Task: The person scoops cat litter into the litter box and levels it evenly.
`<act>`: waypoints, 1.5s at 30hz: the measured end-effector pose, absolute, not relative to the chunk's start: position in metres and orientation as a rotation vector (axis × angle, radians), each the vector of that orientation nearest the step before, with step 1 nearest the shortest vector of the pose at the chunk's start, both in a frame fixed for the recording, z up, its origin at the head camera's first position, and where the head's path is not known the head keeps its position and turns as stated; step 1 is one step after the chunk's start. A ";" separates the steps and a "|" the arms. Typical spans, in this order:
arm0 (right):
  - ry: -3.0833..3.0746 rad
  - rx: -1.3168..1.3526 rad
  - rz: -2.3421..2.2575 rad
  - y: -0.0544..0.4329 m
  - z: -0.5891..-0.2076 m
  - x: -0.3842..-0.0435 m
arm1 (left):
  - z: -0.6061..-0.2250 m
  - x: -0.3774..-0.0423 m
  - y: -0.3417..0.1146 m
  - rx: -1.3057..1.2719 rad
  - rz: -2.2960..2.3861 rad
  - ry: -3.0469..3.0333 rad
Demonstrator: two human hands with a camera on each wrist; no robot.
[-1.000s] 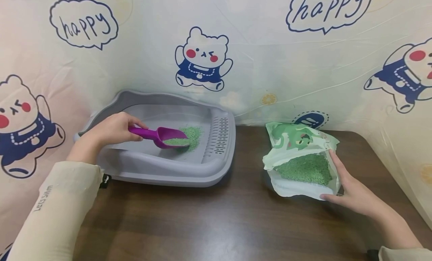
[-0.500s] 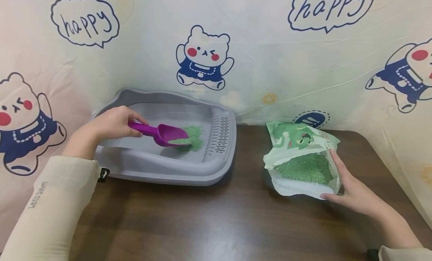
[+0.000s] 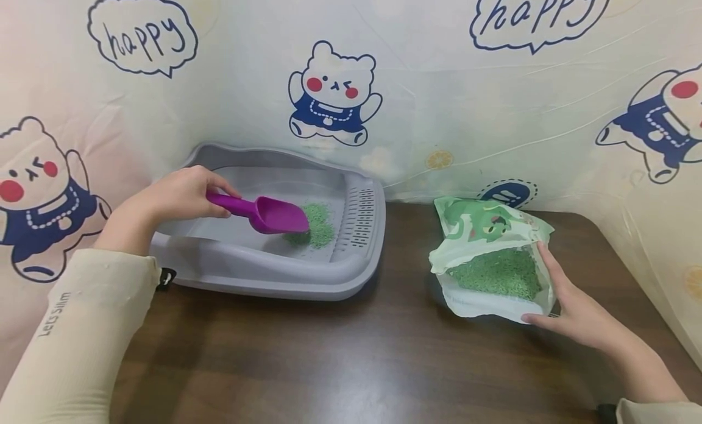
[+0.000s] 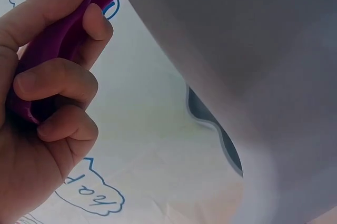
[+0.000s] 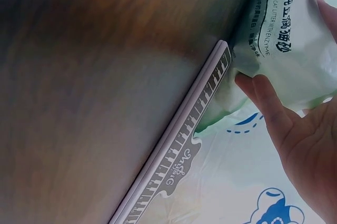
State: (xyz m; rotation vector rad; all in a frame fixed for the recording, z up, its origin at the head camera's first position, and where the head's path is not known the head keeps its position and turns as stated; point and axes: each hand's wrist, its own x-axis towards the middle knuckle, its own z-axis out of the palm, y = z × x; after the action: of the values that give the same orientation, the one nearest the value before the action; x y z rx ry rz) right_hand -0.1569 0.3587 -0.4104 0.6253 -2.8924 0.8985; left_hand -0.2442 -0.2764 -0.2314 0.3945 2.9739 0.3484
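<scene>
My left hand point(image 3: 181, 192) grips the handle of a purple scoop point(image 3: 282, 215) inside the grey litter box point(image 3: 263, 276). The scoop's bowl is tipped and looks bare inside, just above a small pile of green pellets point(image 3: 318, 226) on the box floor. In the left wrist view, fingers point(image 4: 58, 79) curl round the purple handle, while the bowl is out of sight. At the right, my right hand point(image 3: 576, 308) rests along the side of an opened cat litter bag point(image 3: 488, 226), its thumb and fingers spread. Green pellets show in the bag's mouth.
The brown wooden table point(image 3: 356, 357) runs under both box and bag. Beside the bag lies a pale strip printed with piano keys point(image 5: 174, 155). A patterned cloth point(image 3: 417, 107) with bears hangs behind and at the sides.
My left hand has risen slightly and turned the scoop; the pellets in its bowl have slid out onto the pile, which is larger. The right hand and bag stay put.
</scene>
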 end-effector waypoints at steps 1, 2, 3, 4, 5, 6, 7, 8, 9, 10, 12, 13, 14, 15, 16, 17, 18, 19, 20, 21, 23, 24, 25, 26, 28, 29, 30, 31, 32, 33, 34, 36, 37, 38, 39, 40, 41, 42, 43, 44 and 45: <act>-2.892 0.627 0.900 0.359 -0.410 -0.157 | -0.231 -0.244 -0.276 0.396 0.348 2.973; -2.890 0.629 0.902 0.359 -0.410 -0.157 | -0.231 -0.244 -0.276 0.398 0.350 2.973; -2.887 0.634 0.906 0.358 -0.410 -0.157 | -0.231 -0.244 -0.276 0.401 0.352 2.975; -2.883 0.639 0.910 0.358 -0.410 -0.157 | -0.231 -0.244 -0.276 0.404 0.357 2.977; -2.878 0.643 0.909 0.358 -0.410 -0.158 | -0.231 -0.244 -0.276 0.409 0.358 2.981; -2.874 0.647 0.914 0.358 -0.410 -0.158 | -0.231 -0.244 -0.276 0.415 0.359 2.986; -2.872 0.650 0.913 0.358 -0.409 -0.158 | -0.230 -0.243 -0.276 0.421 0.361 2.990; -2.870 0.651 0.914 0.358 -0.409 -0.158 | -0.230 -0.243 -0.276 0.426 0.363 2.995; -2.870 0.650 0.911 0.358 -0.409 -0.159 | -0.230 -0.243 -0.275 0.430 0.366 2.999; -2.871 0.647 0.909 0.358 -0.409 -0.159 | -0.229 -0.242 -0.275 0.437 0.371 3.004; -2.872 0.646 0.905 0.358 -0.408 -0.159 | -0.228 -0.241 -0.273 0.450 0.385 3.016; -2.873 0.645 0.904 0.358 -0.408 -0.159 | -0.227 -0.240 -0.273 0.456 0.395 3.023; -2.873 0.646 0.906 0.358 -0.408 -0.159 | -0.226 -0.239 -0.272 0.459 0.408 3.031; -2.874 0.643 0.901 0.358 -0.408 -0.159 | -0.225 -0.238 -0.272 0.465 0.420 3.041; -2.874 0.642 0.899 0.358 -0.408 -0.159 | -0.224 -0.236 -0.271 0.467 0.427 3.054; -2.876 0.642 0.897 0.358 -0.408 -0.159 | -0.223 -0.235 -0.271 0.465 0.436 3.065; -2.878 0.639 0.894 0.358 -0.407 -0.159 | -0.223 -0.234 -0.270 0.461 0.447 3.074; -2.881 0.635 0.889 0.358 -0.407 -0.159 | -0.223 -0.232 -0.269 0.456 0.452 3.083; -2.885 0.631 0.883 0.358 -0.407 -0.159 | -0.223 -0.231 -0.268 0.452 0.461 3.091; -2.888 0.627 0.875 0.359 -0.407 -0.158 | -0.223 -0.229 -0.266 0.450 0.462 3.101; -2.891 0.623 0.876 0.359 -0.407 -0.159 | -0.223 -0.227 -0.262 0.451 0.476 3.116; -2.894 0.620 0.872 0.359 -0.406 -0.159 | -0.223 -0.226 -0.260 0.456 0.487 3.119; -2.897 0.616 0.873 0.360 -0.406 -0.159 | -0.224 -0.224 -0.257 0.460 0.499 3.126; -2.902 0.613 0.875 0.360 -0.406 -0.158 | -0.224 -0.223 -0.254 0.467 0.509 3.132; -2.909 0.608 0.879 0.360 -0.406 -0.158 | -0.225 -0.222 -0.249 0.482 0.527 3.138; -2.911 0.607 0.884 0.360 -0.406 -0.158 | -0.226 -0.221 -0.246 0.489 0.535 3.141; -2.913 0.608 0.891 0.360 -0.407 -0.157 | -0.226 -0.220 -0.243 0.493 0.541 3.144; -2.911 0.611 0.904 0.360 -0.407 -0.157 | -0.226 -0.218 -0.240 0.498 0.544 3.151; -2.907 0.616 0.912 0.359 -0.408 -0.157 | -0.226 -0.217 -0.238 0.508 0.544 3.157; -2.901 0.621 0.917 0.359 -0.408 -0.156 | -0.226 -0.216 -0.235 0.518 0.545 3.164; -2.895 0.625 0.931 0.359 -0.409 -0.156 | -0.226 -0.215 -0.232 0.529 0.544 3.173; -2.885 0.631 0.939 0.359 -0.410 -0.156 | -0.226 -0.214 -0.226 0.545 0.551 3.185; -2.880 0.633 0.941 0.358 -0.410 -0.156 | -0.225 -0.212 -0.223 0.549 0.554 3.189; -2.879 0.634 0.941 0.358 -0.410 -0.156 | -0.225 -0.211 -0.220 0.551 0.557 3.191; -2.879 0.634 0.941 0.358 -0.410 -0.156 | -0.224 -0.210 -0.217 0.549 0.563 3.190; -2.880 0.634 0.945 0.358 -0.410 -0.156 | -0.224 -0.209 -0.214 0.549 0.567 3.189; -2.880 0.634 0.945 0.358 -0.410 -0.156 | -0.224 -0.207 -0.211 0.544 0.575 3.187; -2.881 0.633 0.945 0.359 -0.410 -0.156 | -0.225 -0.206 -0.208 0.541 0.578 3.188; -2.882 0.634 0.947 0.359 -0.410 -0.156 | -0.225 -0.205 -0.205 0.538 0.581 3.191; -2.884 0.633 0.950 0.359 -0.410 -0.156 | -0.226 -0.205 -0.202 0.535 0.582 3.196; -2.885 0.633 0.951 0.359 -0.410 -0.156 | -0.228 -0.204 -0.198 0.534 0.585 3.203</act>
State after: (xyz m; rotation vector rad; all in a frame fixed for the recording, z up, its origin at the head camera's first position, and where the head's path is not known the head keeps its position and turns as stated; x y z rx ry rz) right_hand -0.1561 0.3591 -0.4104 0.6331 -2.8846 0.9505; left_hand -0.2043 -0.1984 -0.2276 0.5344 3.2029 0.5848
